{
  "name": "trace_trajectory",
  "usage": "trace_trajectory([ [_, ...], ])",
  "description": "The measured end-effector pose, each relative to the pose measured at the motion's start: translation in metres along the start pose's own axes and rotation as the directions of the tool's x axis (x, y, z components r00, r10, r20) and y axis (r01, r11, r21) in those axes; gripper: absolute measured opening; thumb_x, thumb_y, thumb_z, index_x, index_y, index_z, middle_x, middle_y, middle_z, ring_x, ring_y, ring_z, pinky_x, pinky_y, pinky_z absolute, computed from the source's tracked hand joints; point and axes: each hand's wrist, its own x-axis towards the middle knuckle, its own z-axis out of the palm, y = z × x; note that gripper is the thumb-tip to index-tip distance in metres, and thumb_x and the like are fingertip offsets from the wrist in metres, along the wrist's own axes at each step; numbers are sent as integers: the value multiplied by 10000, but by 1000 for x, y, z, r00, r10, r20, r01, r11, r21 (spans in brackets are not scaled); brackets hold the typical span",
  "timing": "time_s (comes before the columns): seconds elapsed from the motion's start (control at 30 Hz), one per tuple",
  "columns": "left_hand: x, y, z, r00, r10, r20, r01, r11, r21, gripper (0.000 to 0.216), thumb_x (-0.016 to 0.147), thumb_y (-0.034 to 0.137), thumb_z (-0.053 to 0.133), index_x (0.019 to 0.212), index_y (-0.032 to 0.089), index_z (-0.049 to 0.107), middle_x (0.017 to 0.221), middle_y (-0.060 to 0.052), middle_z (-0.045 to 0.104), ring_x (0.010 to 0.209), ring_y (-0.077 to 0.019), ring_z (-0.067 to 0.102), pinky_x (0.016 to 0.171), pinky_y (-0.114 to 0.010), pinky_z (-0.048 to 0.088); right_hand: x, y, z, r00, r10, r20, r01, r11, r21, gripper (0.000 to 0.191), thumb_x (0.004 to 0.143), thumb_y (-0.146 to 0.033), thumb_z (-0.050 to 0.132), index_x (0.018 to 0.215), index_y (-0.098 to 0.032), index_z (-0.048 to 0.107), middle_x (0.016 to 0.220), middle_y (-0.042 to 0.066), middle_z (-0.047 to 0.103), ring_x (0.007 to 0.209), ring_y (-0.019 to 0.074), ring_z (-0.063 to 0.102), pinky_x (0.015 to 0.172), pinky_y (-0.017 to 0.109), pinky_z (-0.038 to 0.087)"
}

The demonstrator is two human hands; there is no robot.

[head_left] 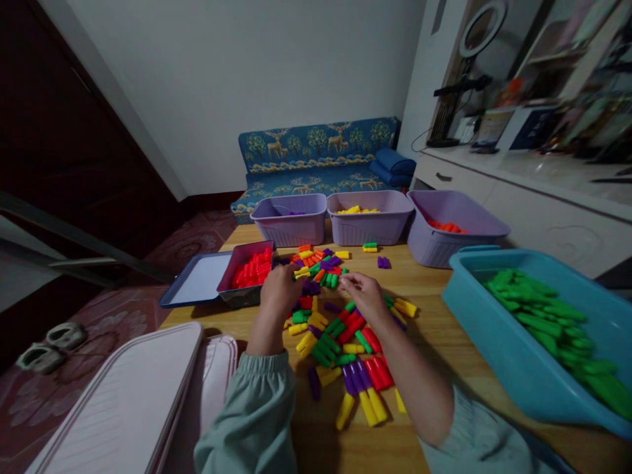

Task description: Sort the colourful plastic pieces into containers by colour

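Note:
Spread over the wooden table are loose plastic pieces (351, 322) in red, green, yellow and purple, finger-like and partly joined together. My left hand (281, 288) is over the left side of the pile, its fingers curled inward beside a yellow piece (301, 272). Whatever those fingers hold is hidden by the hand. My right hand (364, 293) hovers at the pile's right side, thumb and fingers pinched together close to some green pieces (330, 280). Anything in that pinch is too small to make out. Joined purple-and-yellow pieces (366, 392) lie nearer to me.
Three lilac bins (291, 227) line the far edge, holding purple, yellow and orange pieces. A turquoise bin (498, 336) of green pieces stands right. On the left are a dark tin (232, 296) of red pieces, its lid (197, 280) and pale lids (128, 395). A sofa (316, 158) stands behind.

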Motion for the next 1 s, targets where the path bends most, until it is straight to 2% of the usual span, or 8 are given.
trace_trajectory([
  [0.13,-3,3,12,978,111,178,-119,992,33,492,685,283,726,1172,230,676,1141,-118,670,1076,-275,616,894,-310,462,1,-24,-37,989,31,143,24,930,-368,172,641,-311,691,788,-223,704,751,26,710,682,185,628,660,300,460],
  [0.27,-5,-1,10,967,74,244,-93,993,70,510,610,284,785,1113,267,704,1118,-111,666,1084,-306,606,905,-342,462,-11,-62,-68,926,150,347,137,722,-678,368,398,-295,858,735,-279,712,714,-8,691,665,190,603,606,284,383],
  [0.4,-5,-4,12,958,62,279,-100,987,124,609,565,261,808,1160,274,679,1187,-121,623,1083,-307,609,906,-344,467,-29,-82,-53,871,186,455,242,644,-726,570,337,-242,885,879,-313,726,845,2,701,767,226,629,628,287,368],
  [0.53,-3,-8,17,952,60,300,-103,986,132,629,562,270,813,1173,260,665,1184,-123,621,1087,-295,608,916,-336,466,-34,-71,-23,818,273,507,283,576,-767,602,390,-194,875,961,-293,711,989,39,683,870,259,637,660,294,389],
  [0.63,-1,-11,21,954,69,291,-110,986,125,545,585,275,797,1118,249,684,1158,-120,635,1076,-289,610,908,-334,468,-29,-54,-15,857,224,464,258,593,-763,450,538,-290,840,965,-265,700,1001,64,662,927,275,631,730,322,424],
  [0.77,0,-13,31,966,76,248,-108,987,116,454,617,316,782,1053,214,707,1128,-146,642,1036,-300,619,876,-345,480,-19,-29,-11,975,54,218,131,649,-749,376,690,-224,749,1057,-192,675,1064,128,608,931,263,639,809,354,468],
  [0.9,2,-12,36,981,103,164,-111,993,39,358,675,296,750,1014,185,727,1050,-133,680,1013,-274,625,874,-324,476,-9,-12,-5,994,-42,99,88,844,-529,380,709,-129,697,1084,-160,642,1130,125,565,855,190,652,808,344,524],
  [1.0,4,-4,30,987,124,103,-122,992,-28,328,727,230,692,1051,184,727,1025,-107,699,977,-236,639,872,-308,474,-7,-23,-7,993,-115,38,121,949,-290,331,711,-133,683,1037,-168,634,1152,108,561,869,169,653,739,313,559],
])
